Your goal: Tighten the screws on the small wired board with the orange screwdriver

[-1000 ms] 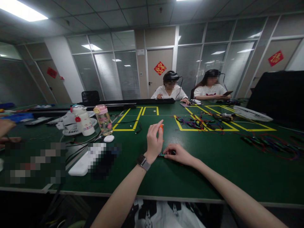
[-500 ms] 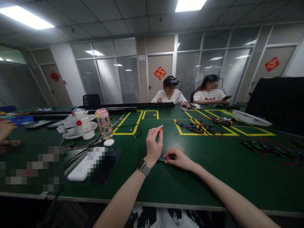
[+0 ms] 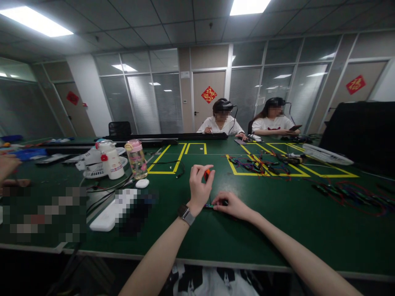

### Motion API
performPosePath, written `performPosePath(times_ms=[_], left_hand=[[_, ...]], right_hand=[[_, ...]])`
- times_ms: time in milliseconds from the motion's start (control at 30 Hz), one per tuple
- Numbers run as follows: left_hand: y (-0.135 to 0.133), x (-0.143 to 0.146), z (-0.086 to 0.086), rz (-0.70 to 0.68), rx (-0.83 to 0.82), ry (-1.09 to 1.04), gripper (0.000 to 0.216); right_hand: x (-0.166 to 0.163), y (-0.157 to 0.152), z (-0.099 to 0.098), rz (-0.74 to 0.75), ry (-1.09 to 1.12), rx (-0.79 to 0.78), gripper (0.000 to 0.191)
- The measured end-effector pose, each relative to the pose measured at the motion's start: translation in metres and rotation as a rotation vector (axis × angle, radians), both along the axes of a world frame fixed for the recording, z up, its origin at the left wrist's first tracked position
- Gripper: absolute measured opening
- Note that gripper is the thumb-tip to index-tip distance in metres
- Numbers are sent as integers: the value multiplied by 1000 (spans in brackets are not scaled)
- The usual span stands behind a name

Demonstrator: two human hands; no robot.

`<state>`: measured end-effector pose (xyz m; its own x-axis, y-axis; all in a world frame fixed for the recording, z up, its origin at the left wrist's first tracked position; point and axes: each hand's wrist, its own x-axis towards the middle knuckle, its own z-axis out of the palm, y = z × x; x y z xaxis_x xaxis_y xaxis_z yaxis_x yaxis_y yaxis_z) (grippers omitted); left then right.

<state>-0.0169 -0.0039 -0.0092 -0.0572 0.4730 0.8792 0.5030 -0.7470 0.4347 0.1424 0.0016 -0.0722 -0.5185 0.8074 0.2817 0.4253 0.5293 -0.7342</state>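
Note:
My left hand (image 3: 199,188) is closed round the orange handle of a screwdriver (image 3: 207,174). Its thin dark shaft points down to a small green circuit board (image 3: 209,206) on the table; whether the tip touches a screw is too small to tell. My right hand (image 3: 233,206) pinches the right end of that board, pressing it near the tabletop. Something dark shows under the right fingers, its kind hidden. A watch sits on my left wrist.
Wired circuit boards (image 3: 253,164) lie within yellow tape; another wired bundle (image 3: 354,195) is at right. A pink-lidded bottle (image 3: 136,160), a white jug (image 3: 111,162) and a white case (image 3: 142,183) stand left. Two people sit opposite; another person's hand (image 3: 8,166) is far left.
The fingers of my left hand have shifted on the screwdriver's handle, curling and dropping slightly. My right hand stays on the board. The view has moved a little.

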Motion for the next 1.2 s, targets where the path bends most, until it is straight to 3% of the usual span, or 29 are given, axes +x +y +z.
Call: performPosePath(times_ms=[167, 400, 600, 833, 1067, 1200], left_hand=[[0, 0, 0, -118, -43, 26, 31], [0, 0, 0, -7, -17, 5, 20], [-1, -1, 0, -129, -46, 28, 32], [-2, 0, 2, -31, -19, 32, 21], [-2, 0, 1, -113, -34, 51, 33], [-1, 0, 1, -20, -31, 35, 25]], right_hand=[[0, 1, -1, 18, 1, 7, 18], [0, 0, 0, 8, -28, 28, 16], [0, 0, 0, 23, -21, 30, 19], [0, -1, 1, 10, -30, 34, 16], [0, -1, 1, 12, -35, 56, 16], [1, -1, 1, 1, -41, 51, 15]])
